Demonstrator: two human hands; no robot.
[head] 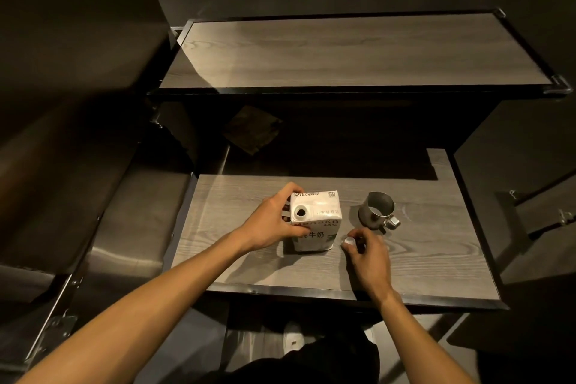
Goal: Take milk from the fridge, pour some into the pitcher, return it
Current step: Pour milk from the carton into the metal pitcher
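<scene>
left hand (274,221) steadies uncapped milk carton (314,221); right hand (367,256) pinches cap (349,241).

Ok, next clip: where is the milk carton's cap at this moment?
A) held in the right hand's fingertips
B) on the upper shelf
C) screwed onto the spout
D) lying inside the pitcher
A: the small white cap sits pinched in the fingertips of the right hand, while the spout of the milk carton shows an open dark hole; the left hand holds the carton beside the pitcher.
</scene>
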